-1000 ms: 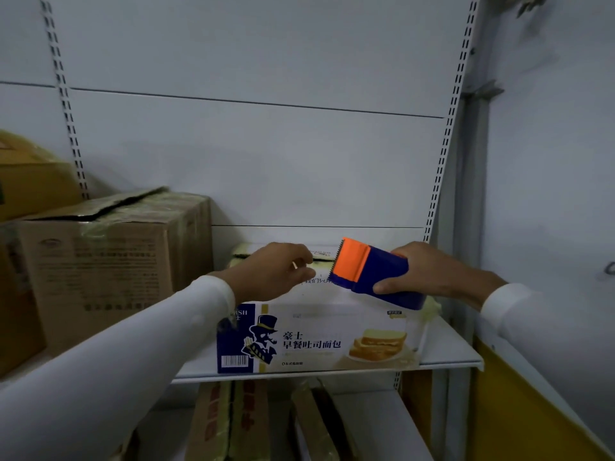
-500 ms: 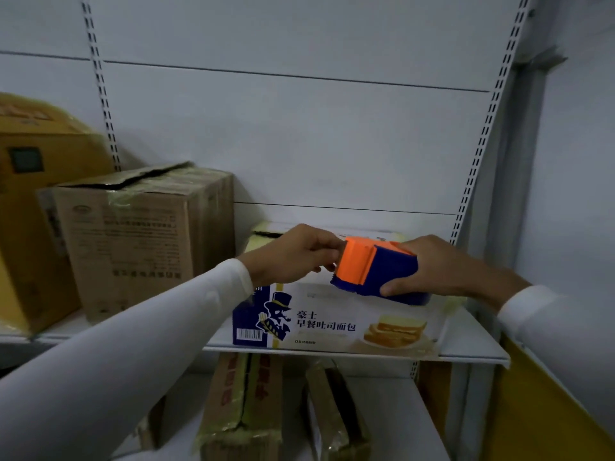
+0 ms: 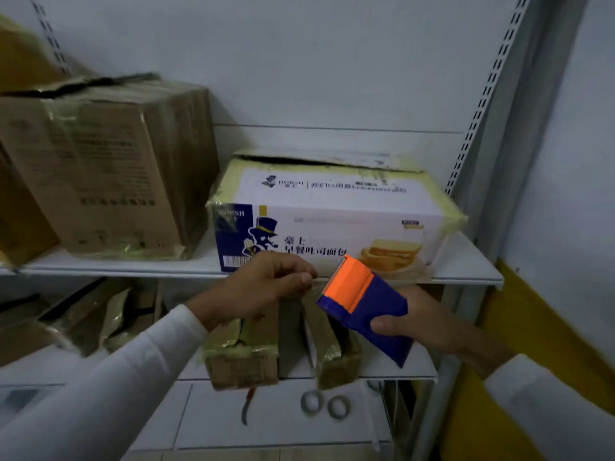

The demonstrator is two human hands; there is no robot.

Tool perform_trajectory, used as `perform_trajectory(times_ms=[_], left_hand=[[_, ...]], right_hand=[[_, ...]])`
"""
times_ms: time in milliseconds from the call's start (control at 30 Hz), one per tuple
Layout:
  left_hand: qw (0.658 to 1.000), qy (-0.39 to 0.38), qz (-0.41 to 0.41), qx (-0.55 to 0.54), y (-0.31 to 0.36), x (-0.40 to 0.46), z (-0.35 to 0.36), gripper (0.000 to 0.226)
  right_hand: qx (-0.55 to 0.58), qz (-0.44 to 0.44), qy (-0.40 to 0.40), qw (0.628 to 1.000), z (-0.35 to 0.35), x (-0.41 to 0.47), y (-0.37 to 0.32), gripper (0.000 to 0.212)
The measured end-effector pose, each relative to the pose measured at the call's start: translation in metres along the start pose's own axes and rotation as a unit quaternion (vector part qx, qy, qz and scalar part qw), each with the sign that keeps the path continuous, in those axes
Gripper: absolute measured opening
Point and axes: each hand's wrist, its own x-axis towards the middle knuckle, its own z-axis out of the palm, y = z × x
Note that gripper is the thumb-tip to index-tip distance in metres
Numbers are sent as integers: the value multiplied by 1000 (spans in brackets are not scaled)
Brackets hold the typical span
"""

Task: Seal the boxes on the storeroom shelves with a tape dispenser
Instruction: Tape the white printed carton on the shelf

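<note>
Head view, sole cam. Landmark: the printed bread box (image 3: 336, 211), white w/ blue end panel, sitting on the upper shelf (image 3: 466, 261) of a white rack.

Right hand (image 3: 429, 324) is gripping the tape dispenser (image 3: 364, 309), blue body w/ orange front. Thumb is lying across the blue side, fingers wrapped behind. Dispenser is hanging below and in front of the bread box's right half, clear of it, orange end tilted up-left toward the box. Toothed edge is showing along the orange top.

Left hand (image 3: 266, 287) is sitting below the box's left-centre, in front of the shelf lip. Fingers are curled, thumb and forefinger pinched together just left of the dispenser's orange mouth. Tape itself too faint to confirm; cannot tell whether anything is in the pinch. Both sleeves are white.

Bread box: top flap is gaping at the rear, dark gap showing; yellowish film or tape is wrapping its corners. Not being touched by either hand.

Left of the bread box, same shelf: tall brown carton (image 3: 106, 168), top flap also lifting, film-wrapped. Touching or nearly touching the bread box; cannot tell which.

Below the bread box, lower shelf: brown wrapped packs (image 3: 243, 354) standing on end. Further below: two tape rolls (image 3: 324, 404) lying flat, and a small knife-like tool (image 3: 247, 405) left of them.
</note>
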Motion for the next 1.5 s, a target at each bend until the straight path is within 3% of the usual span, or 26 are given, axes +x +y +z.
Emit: perform_trajectory(times_ms=[200, 333, 700, 1000, 1500], left_hand=[[991, -41, -115, -60, -37, -38, 50, 25], [966, -98, -167, -171, -40, -56, 67, 24], [976, -112, -56, -180, -34, -79, 18, 40], [979, -88, -60, -172, -50, -101, -13, 18], [996, 3, -66, -52, -60, -100, -29, 23]], right_hand=[[81, 46, -2, 996, 58, -17, 56, 40], [92, 47, -26, 994, 79, -20, 53, 25], [52, 55, -18, 997, 111, -9, 20, 36], [18, 55, -48, 997, 136, 11, -1, 44], [-6, 58, -26, 998, 115, 10, 1, 41]])
